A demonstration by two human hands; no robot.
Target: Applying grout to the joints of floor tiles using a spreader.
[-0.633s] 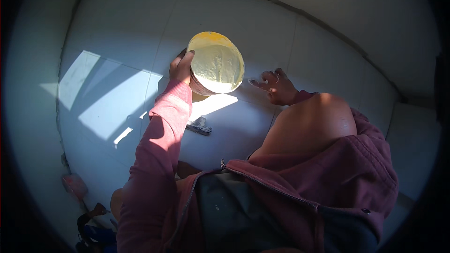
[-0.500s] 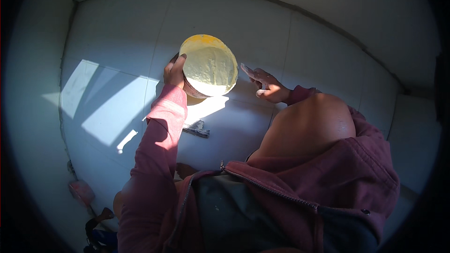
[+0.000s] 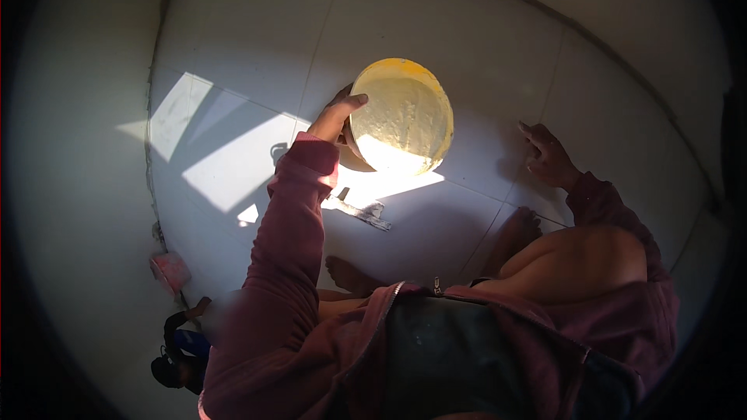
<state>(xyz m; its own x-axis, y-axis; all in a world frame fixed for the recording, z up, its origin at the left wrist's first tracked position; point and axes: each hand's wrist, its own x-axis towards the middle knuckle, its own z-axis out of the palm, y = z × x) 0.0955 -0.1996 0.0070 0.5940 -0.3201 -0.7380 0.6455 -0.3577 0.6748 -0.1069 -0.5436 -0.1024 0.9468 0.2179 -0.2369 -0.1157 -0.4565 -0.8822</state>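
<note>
A yellow bucket (image 3: 401, 117) of pale, lumpy paste is tilted so that its mouth shows, with sunlight on its near part. My left hand (image 3: 341, 115) grips its left rim, thumb over the edge and the other fingers partly hidden behind the wall. To the right of the bucket and apart from it, my right hand (image 3: 549, 157) hangs over the floor with nothing in it. Its index finger stretches out, whitish at the tip, while the other fingers bend loosely. Below the bucket a paste-smeared scraper (image 3: 362, 211) lies on the floor, partly beside my left sleeve.
Pale floor tiles (image 3: 257, 23) run to walls at the left and far side. A reddish bucket (image 3: 170, 271) stands by the left wall. Another person (image 3: 185, 350) in dark clothing is at the lower left. My bare feet (image 3: 523, 233) are on the tiles near the scraper.
My right hand has drawn away from the bucket to the right. The view has shifted, showing more of my feet and the other person. My left hand still grips the bucket.
</note>
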